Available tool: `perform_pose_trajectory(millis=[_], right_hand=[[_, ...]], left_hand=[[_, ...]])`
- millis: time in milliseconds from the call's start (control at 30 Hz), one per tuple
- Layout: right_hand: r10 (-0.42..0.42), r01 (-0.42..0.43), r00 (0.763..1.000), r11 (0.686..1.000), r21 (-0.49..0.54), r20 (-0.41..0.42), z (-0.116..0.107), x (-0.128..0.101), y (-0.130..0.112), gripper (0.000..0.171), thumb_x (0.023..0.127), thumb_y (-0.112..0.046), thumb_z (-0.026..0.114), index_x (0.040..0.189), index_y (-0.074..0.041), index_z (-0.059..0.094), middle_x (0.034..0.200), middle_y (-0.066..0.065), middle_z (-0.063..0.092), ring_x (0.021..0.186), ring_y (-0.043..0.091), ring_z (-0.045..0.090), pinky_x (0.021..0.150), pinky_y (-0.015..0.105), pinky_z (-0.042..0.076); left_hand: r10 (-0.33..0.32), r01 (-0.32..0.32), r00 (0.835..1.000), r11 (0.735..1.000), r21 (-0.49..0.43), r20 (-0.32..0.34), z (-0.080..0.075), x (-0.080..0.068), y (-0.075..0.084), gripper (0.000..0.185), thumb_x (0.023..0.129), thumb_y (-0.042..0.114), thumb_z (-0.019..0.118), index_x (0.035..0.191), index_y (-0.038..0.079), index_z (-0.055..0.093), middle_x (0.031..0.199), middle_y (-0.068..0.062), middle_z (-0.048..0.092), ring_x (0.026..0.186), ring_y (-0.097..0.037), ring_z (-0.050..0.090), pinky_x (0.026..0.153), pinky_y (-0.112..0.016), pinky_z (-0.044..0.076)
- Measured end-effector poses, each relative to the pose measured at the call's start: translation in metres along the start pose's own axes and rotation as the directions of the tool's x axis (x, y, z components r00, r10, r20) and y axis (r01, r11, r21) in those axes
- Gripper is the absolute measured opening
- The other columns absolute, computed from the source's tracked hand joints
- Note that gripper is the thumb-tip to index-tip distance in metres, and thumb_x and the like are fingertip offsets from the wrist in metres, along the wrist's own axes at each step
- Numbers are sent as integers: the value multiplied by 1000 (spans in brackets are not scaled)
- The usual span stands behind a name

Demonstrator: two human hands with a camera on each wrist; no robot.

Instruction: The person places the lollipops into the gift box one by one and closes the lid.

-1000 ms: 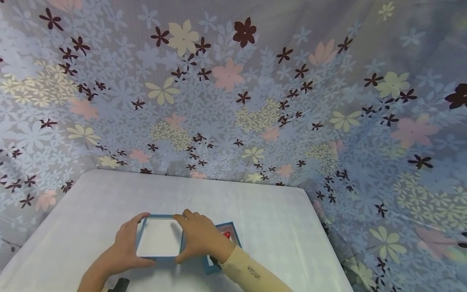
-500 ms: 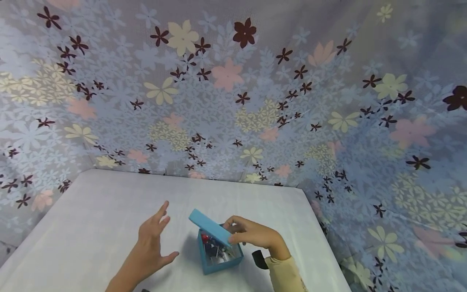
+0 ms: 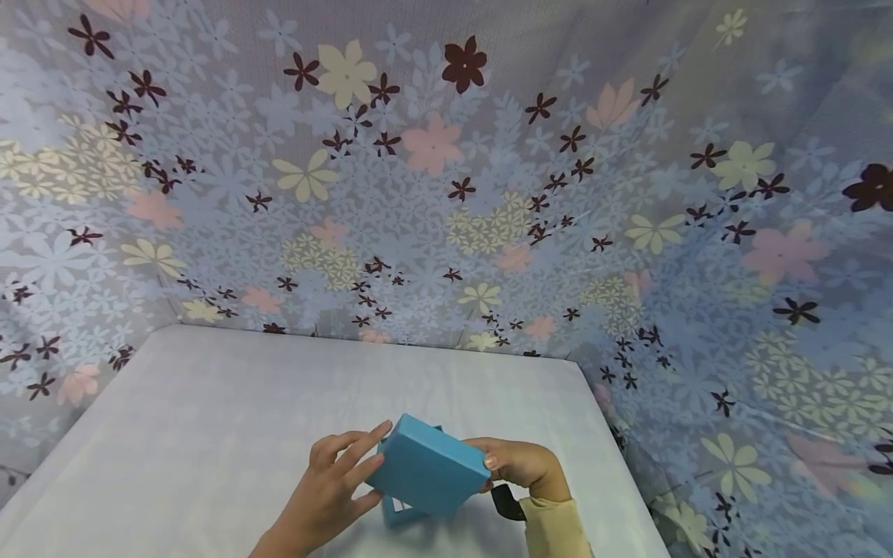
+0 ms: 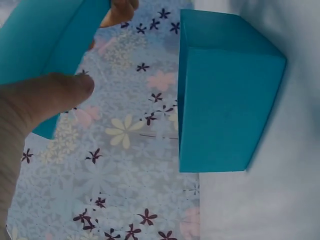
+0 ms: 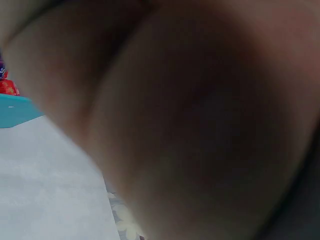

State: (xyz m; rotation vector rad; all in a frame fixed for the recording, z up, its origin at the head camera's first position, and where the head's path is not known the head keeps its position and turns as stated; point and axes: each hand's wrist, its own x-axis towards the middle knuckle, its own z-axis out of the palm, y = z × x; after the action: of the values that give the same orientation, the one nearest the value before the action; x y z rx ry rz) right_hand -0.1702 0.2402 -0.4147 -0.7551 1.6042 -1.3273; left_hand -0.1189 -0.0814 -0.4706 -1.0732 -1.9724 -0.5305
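My right hand [image 3: 519, 467] pinches a blue box lid [image 3: 436, 469] by its right edge, thumb on the outside. The lid is tilted, its outer face toward me, above an open blue box [image 4: 227, 107] standing on the table. Most of the box is hidden behind the lid in the head view. At the lid's left edge is my left hand [image 3: 333, 482], its fingers spread and fairly straight, fingertips right at the edge. Its thumb [image 4: 60, 95] overlaps the lid in the left wrist view. Blurred skin fills most of the right wrist view, with a red wrapped item [image 5: 7, 88] above the box rim.
A white-covered table [image 3: 279, 387] extends around the box. Behind it and to the right hangs a flower-patterned cloth [image 3: 418, 194]. A black strap-like device [image 3: 507, 504] is on my right wrist, by the beige sleeve [image 3: 554, 528].
The lid was held in both hands left of the box, inside up; the left hand let go, and the right hand turned it over above the box. The left hand has moved back to its edge.
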Motion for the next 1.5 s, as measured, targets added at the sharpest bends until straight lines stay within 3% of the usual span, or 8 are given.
perform_pose_trajectory(millis=[300,633,733,833,933,1067,1300,1500], right_hand=[[-27,31,995,999,-37,94,-4,9,3,120,76,-81,57,141,17,34,78,-18,49,69,5,42,65,26,37],[28,-24,993,999,-32,115,-3,13,6,126,74,-81,58,150,14,27,106,-7,58,80,5,50,68,25,41],[-13,16,997,999,-44,79,-2,11,6,109,85,-74,52,145,14,33,98,-4,59,75,8,50,66,26,40],[-126,106,983,982,-153,-132,5,5,5,72,100,-53,46,144,4,44,103,-1,63,81,12,55,68,30,42],[-314,88,844,881,-466,-435,23,-4,3,60,99,-39,62,151,-17,43,136,-2,58,108,15,57,80,39,46],[-497,-133,658,663,-737,-566,54,-8,0,116,67,-55,90,160,-30,25,167,-5,22,139,21,34,97,60,41],[-609,-345,633,330,-878,-478,78,-4,5,144,49,-66,92,162,-17,18,169,1,17,144,22,28,104,54,29],[-608,-368,651,270,-890,-454,81,-7,17,145,47,-61,96,161,-12,21,168,0,20,136,19,33,98,44,27]], left_hand=[[22,-23,999,1000,18,28,-6,6,4,117,46,40,102,144,2,48,152,-13,48,118,-25,44,93,-38,28],[21,-22,993,1000,11,115,-9,9,2,129,39,36,103,148,0,43,157,-11,42,119,-25,41,95,-38,27],[-6,4,994,1000,20,110,-9,7,1,134,36,39,103,148,-1,42,155,-11,43,113,-23,40,95,-37,26],[-66,63,991,998,28,116,-9,5,-1,141,31,41,104,149,-3,40,155,-12,43,113,-22,41,94,-37,25],[-144,142,981,990,25,127,-10,4,-2,146,30,44,104,150,-4,36,155,-13,41,120,-23,43,94,-37,25],[-221,223,965,975,5,140,-9,3,-3,148,32,47,102,153,-3,32,158,-13,38,127,-22,43,95,-38,24],[-270,276,951,961,-25,153,1,3,0,153,30,48,102,156,1,30,159,-9,38,130,-21,44,94,-40,27],[-384,398,908,915,-57,169,12,-3,9,153,30,47,102,158,9,27,157,-6,39,126,-20,44,93,-43,28]])
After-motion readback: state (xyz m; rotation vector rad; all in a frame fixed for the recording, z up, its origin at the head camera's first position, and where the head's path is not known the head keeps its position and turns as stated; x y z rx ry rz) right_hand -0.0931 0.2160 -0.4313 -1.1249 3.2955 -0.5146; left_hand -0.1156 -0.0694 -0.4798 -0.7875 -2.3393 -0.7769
